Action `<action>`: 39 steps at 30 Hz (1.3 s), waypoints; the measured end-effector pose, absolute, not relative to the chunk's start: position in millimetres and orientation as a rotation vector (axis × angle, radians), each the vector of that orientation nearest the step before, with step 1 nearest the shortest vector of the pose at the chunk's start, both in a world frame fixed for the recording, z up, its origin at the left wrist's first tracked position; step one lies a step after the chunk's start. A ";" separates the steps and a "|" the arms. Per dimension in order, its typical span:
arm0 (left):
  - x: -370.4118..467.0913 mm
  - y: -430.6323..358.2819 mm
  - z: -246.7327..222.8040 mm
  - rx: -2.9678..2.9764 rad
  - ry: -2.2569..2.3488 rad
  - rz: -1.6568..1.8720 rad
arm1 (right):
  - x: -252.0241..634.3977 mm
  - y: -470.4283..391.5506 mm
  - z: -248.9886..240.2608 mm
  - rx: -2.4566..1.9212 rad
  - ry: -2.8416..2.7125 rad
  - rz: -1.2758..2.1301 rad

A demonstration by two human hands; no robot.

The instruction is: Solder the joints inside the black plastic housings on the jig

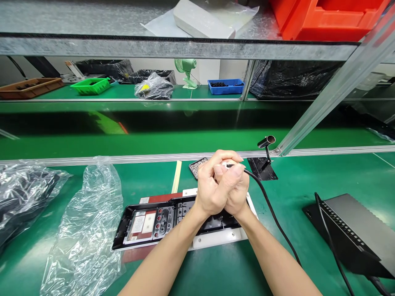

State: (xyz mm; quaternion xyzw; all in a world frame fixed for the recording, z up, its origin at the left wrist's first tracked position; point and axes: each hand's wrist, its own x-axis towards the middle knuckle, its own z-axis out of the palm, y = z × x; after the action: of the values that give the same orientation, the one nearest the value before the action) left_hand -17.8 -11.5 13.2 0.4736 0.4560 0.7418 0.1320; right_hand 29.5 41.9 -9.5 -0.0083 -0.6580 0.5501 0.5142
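Note:
My left hand [212,185] and my right hand [237,189] are clasped together over the right part of a black frame [123,224]. Between them they grip something mostly hidden, from whose top a black cable [268,197] runs down to the right. The frame lies on a white fixture [212,239] and a reddish-brown board [135,255]. Just behind my hands sits a small black tray of screws [195,167].
Clear plastic bags [89,222] lie at the left. A black holder [267,164] stands behind my hands on the right, near a slanted metal post [327,88]. A black box [348,234] is at the right. A metal shelf [123,47] hangs above.

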 end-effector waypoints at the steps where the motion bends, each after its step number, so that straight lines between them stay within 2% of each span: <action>1: -17.6 -11.4 13.2 1.370 1.321 2.152 | 29.5 41.8 -9.5 -0.020 -1.582 1.326; 39: -19.2 -12.1 11.0 1.371 1.290 2.184 | 29.1 41.3 -16.3 -0.057 -1.590 1.373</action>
State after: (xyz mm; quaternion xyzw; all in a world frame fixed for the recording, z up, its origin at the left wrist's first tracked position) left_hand -19.2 -12.1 11.0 0.4714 0.4437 0.7512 0.1287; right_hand 29.1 41.3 -16.3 -0.0236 -0.6565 0.5672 0.4968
